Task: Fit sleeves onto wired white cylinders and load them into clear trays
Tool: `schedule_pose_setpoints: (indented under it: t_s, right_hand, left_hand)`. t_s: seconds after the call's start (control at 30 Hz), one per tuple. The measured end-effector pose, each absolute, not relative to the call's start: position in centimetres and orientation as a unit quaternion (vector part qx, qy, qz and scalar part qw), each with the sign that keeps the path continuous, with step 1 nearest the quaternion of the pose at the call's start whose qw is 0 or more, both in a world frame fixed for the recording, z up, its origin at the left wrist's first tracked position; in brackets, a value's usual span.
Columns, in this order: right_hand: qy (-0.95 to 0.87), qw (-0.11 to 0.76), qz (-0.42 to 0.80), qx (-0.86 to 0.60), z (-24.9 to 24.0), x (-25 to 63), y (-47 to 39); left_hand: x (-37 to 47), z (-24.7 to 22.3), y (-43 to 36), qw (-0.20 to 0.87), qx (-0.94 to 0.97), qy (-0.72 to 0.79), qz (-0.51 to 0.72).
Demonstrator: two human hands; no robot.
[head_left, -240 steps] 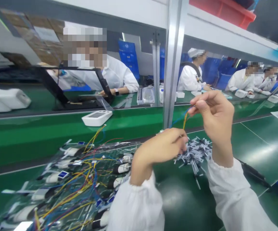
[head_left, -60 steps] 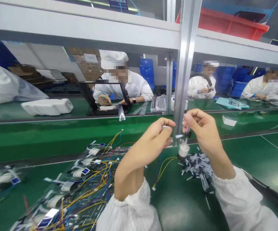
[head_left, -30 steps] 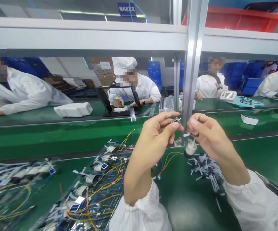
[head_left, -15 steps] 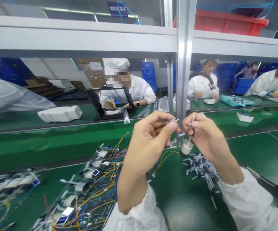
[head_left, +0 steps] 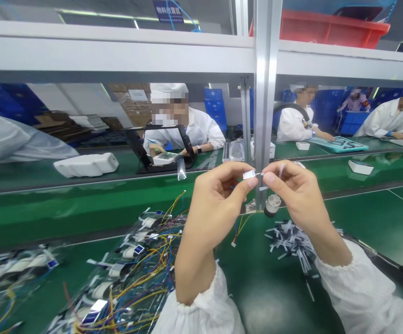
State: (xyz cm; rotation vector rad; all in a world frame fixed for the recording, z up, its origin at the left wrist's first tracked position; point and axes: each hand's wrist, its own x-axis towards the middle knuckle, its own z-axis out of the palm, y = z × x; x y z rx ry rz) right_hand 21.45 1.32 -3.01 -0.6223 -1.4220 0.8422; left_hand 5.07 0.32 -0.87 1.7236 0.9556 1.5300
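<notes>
Between thumb and fingers, my left hand (head_left: 217,204) pinches a small white rectangular piece (head_left: 249,174) with a thin pin at its right end. My right hand (head_left: 299,197) is closed on a thin white tube (head_left: 263,174), whose end meets or nearly meets the pin; contact is too small to tell. Below the right fingers hangs a small cylindrical part (head_left: 273,204), white above and black below. Yellow and red wires with a white connector (head_left: 234,244) trail to its left. A pale strip (head_left: 281,170) sticks up behind the right thumb.
At left lie several similar cylindrical parts with tangled coloured wires (head_left: 149,278). A heap of short white and black strips (head_left: 292,243) lies under my right hand. A metal post (head_left: 264,106) rises just behind my hands. Co-workers sit across the green bench (head_left: 65,213).
My right hand has turned and brought the tube end to the pin on the left hand's piece. The hanging cylinder and its wires have shifted slightly; the white piece now shows its flat face.
</notes>
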Motion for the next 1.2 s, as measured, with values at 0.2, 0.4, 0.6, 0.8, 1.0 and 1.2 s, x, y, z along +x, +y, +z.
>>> schedule_pose_setpoints:
  t_s: [0.2,0.4,0.6,0.8,1.0,1.2]
  right_hand:
    - [-0.621,0.647,0.335,-0.29,-3.2,21.0,1.6]
    - [-0.633,0.643,0.323,-0.285,-3.6,20.8,1.9]
    - [-0.627,0.652,0.311,-0.292,-3.7,20.8,1.8]
    - [-0.619,0.67,0.269,-0.309,-4.0,21.1,1.9]
    - [-0.61,0.675,0.253,-0.328,-3.8,21.5,1.9]
    - [-0.614,0.681,0.197,-0.348,-3.9,21.1,1.4]
  left_hand:
    - [4.5,-1.2,0.6,0.317,0.644,0.364,0.593]
    - [4.5,-1.4,0.9,0.314,0.648,0.372,0.585]
    - [5.4,-1.3,1.1,0.315,0.645,0.381,0.583]
    - [6.8,-1.0,0.7,0.291,0.664,0.378,0.576]
    - [7.4,-1.2,1.0,0.299,0.667,0.374,0.57]
    - [7.0,-1.5,1.0,0.269,0.677,0.4,0.556]
